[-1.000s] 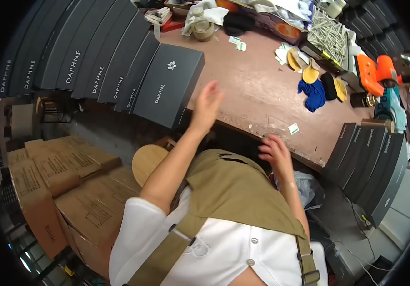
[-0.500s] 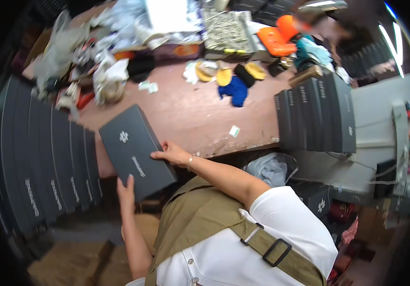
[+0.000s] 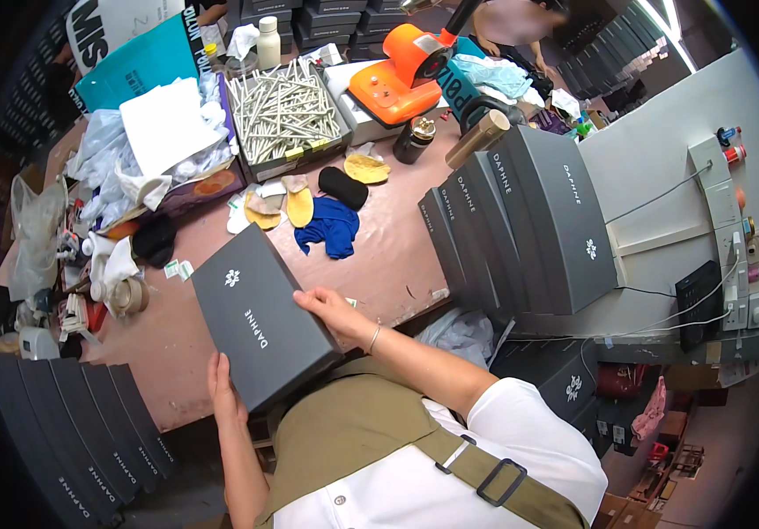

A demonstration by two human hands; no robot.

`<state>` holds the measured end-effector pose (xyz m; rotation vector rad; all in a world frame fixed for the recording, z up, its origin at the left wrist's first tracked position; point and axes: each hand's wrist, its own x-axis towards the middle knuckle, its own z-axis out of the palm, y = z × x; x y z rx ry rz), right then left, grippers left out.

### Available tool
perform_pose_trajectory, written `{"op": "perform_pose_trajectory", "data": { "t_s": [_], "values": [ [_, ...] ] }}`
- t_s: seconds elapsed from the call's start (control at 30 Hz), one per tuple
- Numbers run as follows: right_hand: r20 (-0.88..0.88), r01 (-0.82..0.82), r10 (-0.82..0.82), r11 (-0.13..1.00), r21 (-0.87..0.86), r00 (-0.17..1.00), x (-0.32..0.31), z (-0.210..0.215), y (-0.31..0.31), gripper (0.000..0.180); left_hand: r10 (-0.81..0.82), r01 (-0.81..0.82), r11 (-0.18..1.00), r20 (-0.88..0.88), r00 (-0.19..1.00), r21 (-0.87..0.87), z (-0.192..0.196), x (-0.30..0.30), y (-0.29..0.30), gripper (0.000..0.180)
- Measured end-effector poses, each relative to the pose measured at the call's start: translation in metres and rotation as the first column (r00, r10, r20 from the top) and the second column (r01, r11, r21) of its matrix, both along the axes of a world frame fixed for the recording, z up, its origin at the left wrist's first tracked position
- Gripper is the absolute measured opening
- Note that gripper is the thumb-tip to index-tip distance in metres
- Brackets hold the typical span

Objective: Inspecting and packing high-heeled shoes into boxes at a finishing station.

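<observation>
A closed dark grey shoebox (image 3: 265, 309) with a white flower mark and lettering on its lid is held between my two hands, in front of my body over the table's near edge. My left hand (image 3: 226, 392) grips its left side near the lower corner, fingers along the edge. My right hand (image 3: 335, 316) has its thumb on the lid's right edge, with its other fingers curled at the box's side and partly hidden. The box's underside does not show.
Stacked shoeboxes stand at left (image 3: 89, 441) and right (image 3: 520, 229). On the pink table (image 3: 388, 273) lie a blue cloth (image 3: 328, 227), yellow pads (image 3: 300, 207) and a black roll (image 3: 342, 188). Behind are a box of paper sticks (image 3: 282, 115), an orange device (image 3: 397, 88) and a dark jar (image 3: 415, 139). Another person is far right.
The view has swung to the right, so the left stack sits lower in it and more of the table's back shows. The shoebox stays in both hands, turned slightly and nearer my body.
</observation>
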<state>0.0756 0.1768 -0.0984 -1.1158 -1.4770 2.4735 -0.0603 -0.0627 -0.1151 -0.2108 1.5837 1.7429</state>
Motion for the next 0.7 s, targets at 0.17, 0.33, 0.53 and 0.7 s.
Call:
{"op": "perform_pose_trajectory", "data": {
  "t_s": [0.17,0.33,0.53,0.7],
  "values": [
    [-0.150,-0.347,0.364,0.929,0.127,0.919,-0.026,0.044,-0.062,0.027,-0.160,0.213,0.970,-0.345,0.925,0.122,0.049,-0.034,-0.023,0.083],
    [-0.114,-0.375,0.794,0.402,0.835,0.596,-0.045,0.033,-0.088,0.031,-0.416,0.187,0.897,-0.620,0.666,-0.401,0.016,-0.080,-0.066,0.073],
    [0.305,-0.225,0.306,-0.272,0.936,0.902,-0.012,-0.038,-0.064,0.036,-0.627,0.217,0.771,-0.656,0.419,-0.599,0.036,-0.075,-0.019,0.058],
    [0.658,-0.884,0.658,0.025,0.467,0.367,-0.036,0.006,-0.047,0.053,-0.653,0.404,0.651,-0.746,-0.133,-0.642,0.003,-0.042,0.133,0.051]
  ]
}}
